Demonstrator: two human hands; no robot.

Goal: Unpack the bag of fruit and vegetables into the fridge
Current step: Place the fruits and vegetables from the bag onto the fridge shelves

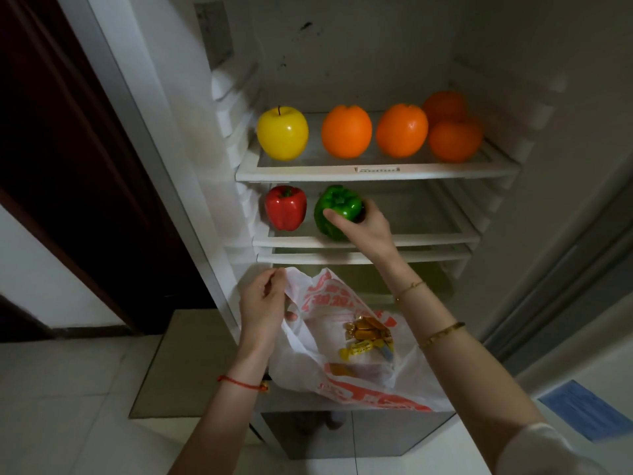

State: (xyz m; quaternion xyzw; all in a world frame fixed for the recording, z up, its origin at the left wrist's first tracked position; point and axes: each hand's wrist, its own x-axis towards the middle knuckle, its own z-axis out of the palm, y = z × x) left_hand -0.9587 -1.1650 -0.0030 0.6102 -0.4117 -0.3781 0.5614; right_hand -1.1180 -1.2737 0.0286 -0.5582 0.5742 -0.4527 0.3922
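Observation:
My right hand (368, 231) grips a green bell pepper (337, 209) on the fridge's second shelf (428, 238), just right of a red bell pepper (286, 208). My left hand (263, 303) pinches the rim of a white plastic bag (363, 371) with red print, held open below the shelves. Inside the bag lie yellow and gold wrapped items (368, 337). On the top shelf (376, 173) stand a yellow apple (282, 133) and several oranges (346, 131).
The fridge door (565, 252) stands open at the right. A dark wooden door (68, 166) is at the left. More shelves sit below the second one, partly hidden by the bag. Pale tiled floor (68, 389) spreads at the lower left.

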